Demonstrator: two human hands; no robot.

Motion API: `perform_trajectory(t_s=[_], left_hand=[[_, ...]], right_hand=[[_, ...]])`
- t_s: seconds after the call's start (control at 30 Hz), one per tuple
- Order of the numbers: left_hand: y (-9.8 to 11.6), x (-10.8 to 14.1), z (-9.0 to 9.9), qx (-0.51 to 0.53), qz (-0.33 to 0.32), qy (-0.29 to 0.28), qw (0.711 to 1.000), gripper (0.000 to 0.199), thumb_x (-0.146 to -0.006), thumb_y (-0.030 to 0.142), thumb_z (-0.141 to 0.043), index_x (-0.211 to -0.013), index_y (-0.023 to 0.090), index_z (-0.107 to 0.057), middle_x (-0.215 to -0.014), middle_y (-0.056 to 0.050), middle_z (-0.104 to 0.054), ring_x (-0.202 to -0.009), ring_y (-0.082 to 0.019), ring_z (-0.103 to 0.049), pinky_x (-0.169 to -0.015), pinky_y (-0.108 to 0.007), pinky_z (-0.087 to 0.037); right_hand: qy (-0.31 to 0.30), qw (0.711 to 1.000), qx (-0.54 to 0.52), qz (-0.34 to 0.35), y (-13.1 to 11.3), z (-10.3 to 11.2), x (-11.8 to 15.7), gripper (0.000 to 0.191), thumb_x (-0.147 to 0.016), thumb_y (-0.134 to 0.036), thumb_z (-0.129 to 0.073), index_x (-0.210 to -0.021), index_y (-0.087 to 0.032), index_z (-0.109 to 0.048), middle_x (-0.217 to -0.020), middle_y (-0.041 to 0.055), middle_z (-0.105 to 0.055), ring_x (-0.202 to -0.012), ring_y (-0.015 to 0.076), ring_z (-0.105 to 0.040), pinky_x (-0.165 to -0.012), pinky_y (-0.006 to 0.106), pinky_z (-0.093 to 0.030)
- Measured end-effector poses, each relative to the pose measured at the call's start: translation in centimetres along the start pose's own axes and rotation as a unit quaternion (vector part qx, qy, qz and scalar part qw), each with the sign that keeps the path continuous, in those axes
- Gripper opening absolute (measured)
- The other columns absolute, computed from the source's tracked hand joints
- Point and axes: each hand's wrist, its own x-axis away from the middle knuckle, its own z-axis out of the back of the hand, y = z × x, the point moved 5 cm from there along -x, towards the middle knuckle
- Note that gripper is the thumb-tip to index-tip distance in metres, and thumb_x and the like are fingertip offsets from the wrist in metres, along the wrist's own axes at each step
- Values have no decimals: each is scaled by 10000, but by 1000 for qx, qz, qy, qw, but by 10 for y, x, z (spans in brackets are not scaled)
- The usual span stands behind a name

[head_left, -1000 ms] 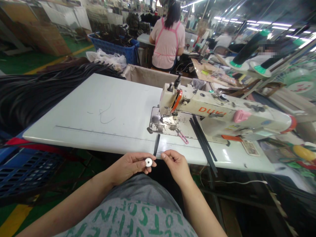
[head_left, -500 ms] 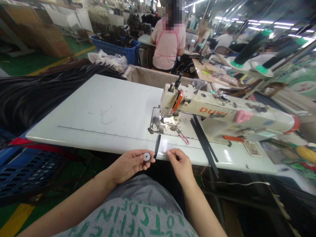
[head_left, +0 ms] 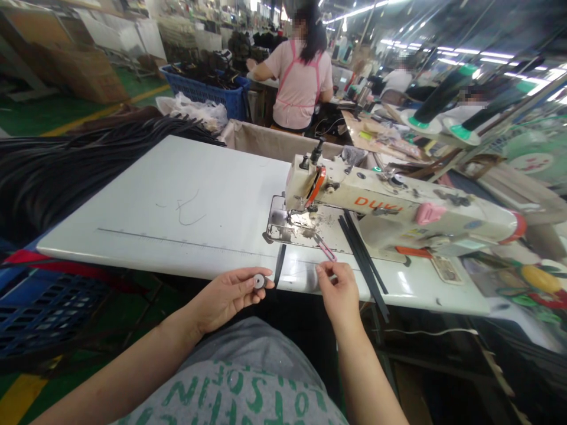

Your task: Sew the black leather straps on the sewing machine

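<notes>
My left hand (head_left: 234,295) is closed around a small round metal bobbin (head_left: 259,281) with a hole in its centre, held just off the table's front edge. Apart from it, to the right, my right hand (head_left: 340,289) pinches thumb and forefinger together over the edge. What lies in that pinch is too fine to make out. Between the hands a narrow black strip (head_left: 280,265) hangs over the table edge. Pink-handled snips (head_left: 326,249) lie just beyond my right fingertips, near the needle plate of the sewing machine (head_left: 381,203).
Long black strips (head_left: 361,260) lie across the white table (head_left: 212,177) right of the snips. Loose thread (head_left: 190,209) rests on its left half. A heap of black strips (head_left: 66,159) lies to the left, above a blue crate (head_left: 48,313). A co-worker (head_left: 299,82) sits beyond the table.
My right hand has moved right, away from the left hand, still pinching. My left hand keeps the bobbin in nearly the same place. The co-worker's left-side arm has reached outward.
</notes>
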Motion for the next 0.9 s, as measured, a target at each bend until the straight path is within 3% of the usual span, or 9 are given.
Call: perform_trajectory(t_s=[0.13,0.3,0.43,0.63,0.9], left_hand=[[5,2,-2,-53,-13,-6,999,490,-686,267,-987,-1142,176,-832,-1074,-116,-767,-795,-109,-629,-743,-219,-505],[7,0,-4,-87,-26,-13,996,501,-735,357,-958,-1188,197,-816,-999,-98,-757,-771,-111,-599,-731,-240,-492],[9,-1,-3,-112,-42,-4,993,471,-750,401,-944,-1157,201,-816,-974,-91,-753,-773,-122,-610,-726,-247,-485],[12,-3,3,-123,-49,-12,991,491,-789,538,-881,-1075,144,-817,-827,-87,-711,-712,-135,-584,-668,-256,-437],[14,-7,8,-146,-41,20,988,487,-788,476,-902,-1145,155,-817,-816,-49,-673,-760,-126,-547,-731,-251,-414]], right_hand=[[45,997,64,19,10,11,-12,277,-926,-395,-619,-1033,-187,-767,-1043,134,-647,-965,286,-620,-796,418,-555],[49,988,133,60,14,8,-30,290,-918,-318,-622,-1125,-177,-769,-1152,170,-656,-1097,334,-598,-1038,529,-483],[31,982,167,80,16,-3,-40,322,-922,-294,-621,-1183,-154,-749,-1200,192,-672,-1091,343,-587,-1037,527,-475],[6,980,184,82,21,-15,-43,267,-961,-247,-558,-1122,-144,-744,-1051,178,-690,-1011,330,-594,-998,497,-482],[22,992,124,33,17,-1,-35,240,-942,-239,-460,-977,-183,-692,-951,158,-673,-919,315,-625,-907,483,-498]])
